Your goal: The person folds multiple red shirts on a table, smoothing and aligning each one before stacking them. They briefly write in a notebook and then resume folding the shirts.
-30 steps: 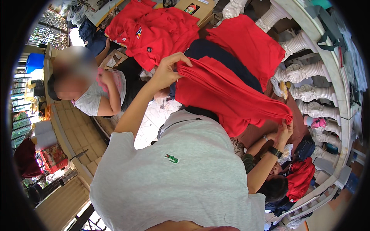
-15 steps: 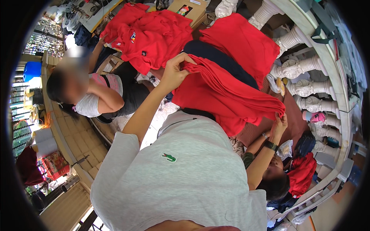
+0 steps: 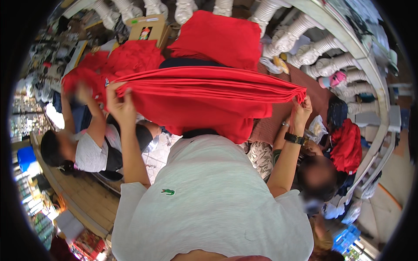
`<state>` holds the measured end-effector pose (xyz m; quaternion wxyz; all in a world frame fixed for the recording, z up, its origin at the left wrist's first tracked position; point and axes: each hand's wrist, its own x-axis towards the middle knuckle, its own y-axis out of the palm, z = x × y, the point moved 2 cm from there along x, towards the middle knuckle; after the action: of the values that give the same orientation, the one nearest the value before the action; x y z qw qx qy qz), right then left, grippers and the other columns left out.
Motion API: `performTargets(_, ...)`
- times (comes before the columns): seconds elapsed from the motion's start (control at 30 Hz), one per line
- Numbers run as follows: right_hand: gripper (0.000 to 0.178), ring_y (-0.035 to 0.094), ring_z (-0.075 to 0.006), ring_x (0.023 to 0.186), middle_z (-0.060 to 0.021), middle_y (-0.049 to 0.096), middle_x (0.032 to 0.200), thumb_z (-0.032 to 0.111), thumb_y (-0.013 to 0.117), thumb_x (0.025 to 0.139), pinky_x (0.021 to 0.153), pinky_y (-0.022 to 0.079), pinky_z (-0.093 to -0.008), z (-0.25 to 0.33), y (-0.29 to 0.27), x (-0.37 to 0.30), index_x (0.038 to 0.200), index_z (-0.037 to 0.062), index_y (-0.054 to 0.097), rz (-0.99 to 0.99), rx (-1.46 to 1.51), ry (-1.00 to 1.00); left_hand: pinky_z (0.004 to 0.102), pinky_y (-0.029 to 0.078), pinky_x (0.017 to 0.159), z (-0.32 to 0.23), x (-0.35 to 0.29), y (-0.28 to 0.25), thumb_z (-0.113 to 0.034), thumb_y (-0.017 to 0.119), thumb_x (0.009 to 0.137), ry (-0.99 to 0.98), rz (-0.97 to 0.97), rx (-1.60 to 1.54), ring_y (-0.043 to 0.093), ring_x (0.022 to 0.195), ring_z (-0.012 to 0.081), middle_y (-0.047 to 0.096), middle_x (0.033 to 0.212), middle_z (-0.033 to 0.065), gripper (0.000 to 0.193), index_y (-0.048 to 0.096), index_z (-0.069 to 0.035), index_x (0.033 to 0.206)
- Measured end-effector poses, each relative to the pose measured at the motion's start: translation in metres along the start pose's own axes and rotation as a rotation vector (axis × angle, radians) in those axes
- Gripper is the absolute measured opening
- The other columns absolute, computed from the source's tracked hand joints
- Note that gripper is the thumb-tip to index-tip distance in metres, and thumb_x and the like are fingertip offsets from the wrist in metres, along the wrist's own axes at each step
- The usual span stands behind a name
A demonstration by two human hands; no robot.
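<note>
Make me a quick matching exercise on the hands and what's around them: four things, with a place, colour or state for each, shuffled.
Things
1. Left hand
2. Box
3. Right hand
4. Watch

Places, colours, states
A. at the right end of the red cloth
B. dark and strapped on
C. at the left end of the red cloth
D. brown, near the white balusters

Pairs: 1-C, 2-D, 3-A, 4-B

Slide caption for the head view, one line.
Left hand and right hand hold a layered red fabric stack by its ends, more red fabric beyond.
</note>
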<state>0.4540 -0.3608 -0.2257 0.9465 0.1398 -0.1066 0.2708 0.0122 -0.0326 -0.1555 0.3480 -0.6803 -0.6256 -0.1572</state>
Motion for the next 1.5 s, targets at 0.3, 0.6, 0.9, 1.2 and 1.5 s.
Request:
performTargets(0.3,0.024,0.063,-0.0136,0.094,-0.007,0.066,0.106,-0.016,0.064,0.082,0.089,0.05,-0.0283,0.096,0.024,-0.007,0.1,0.0005,0.059,-0.004,0.218,0.031,0.0336,0.044,0.099,-0.032,0.053,-0.047,0.004,0.057,0.094,0.141,-0.159,-0.13,0.06,0.101,0.0197,0.063,0.107,0.0128,0.012,0.055,0.002,0.105)
performTargets(0.6,0.058,0.06,-0.0132,0.106,-0.0064,0.063,0.111,-0.013,0.067,0.077,0.089,0.052,-0.0257,0.108,0.035,-0.015,0.13,0.0016,0.049,0.25,-0.233,0.106,0.0278,0.036,0.1,-0.039,0.053,-0.051,0.018,0.05,0.073,-0.107,0.364,0.073,0.053,0.103,0.0177,0.055,0.106,0.0075,0.043,0.055,-0.001,0.111)
performTargets(0.9,0.036,0.052,-0.0162,0.076,-0.0061,0.054,0.086,0.025,0.081,0.069,0.066,0.037,-0.0289,0.182,0.086,-0.01,0.094,0.0007,0.073,0.361,-0.203,-0.392,0.0315,0.044,0.086,-0.065,0.14,-0.088,0.005,0.064,0.072,0.42,0.151,0.492,0.053,0.095,0.0223,0.053,0.096,0.0075,0.038,0.068,-0.004,0.109)
performTargets(1.2,0.022,0.058,-0.0167,0.092,-0.0069,0.061,0.094,-0.001,0.059,0.08,0.088,0.045,-0.0286,0.08,0.131,0.09,0.101,-0.0055,0.067,0.108,-0.171,-0.246,0.0307,0.046,0.094,0.007,0.189,0.042,0.016,0.041,0.063,0.272,0.127,0.228,0.062,0.101,0.0219,0.066,0.103,0.0115,0.051,0.062,0.003,0.108)
performTargets(1.5,0.024,0.064,-0.0376,0.09,-0.0218,0.068,0.094,0.016,0.077,0.074,0.078,0.051,-0.0427,-0.234,0.134,0.27,0.091,0.0002,0.07,0.037,-0.901,-0.164,0.0375,0.047,0.088,0.105,0.181,0.204,0.015,0.049,0.061,0.255,0.553,0.241,0.06,0.093,0.0352,0.06,0.093,0.0164,0.044,0.065,0.002,0.1)
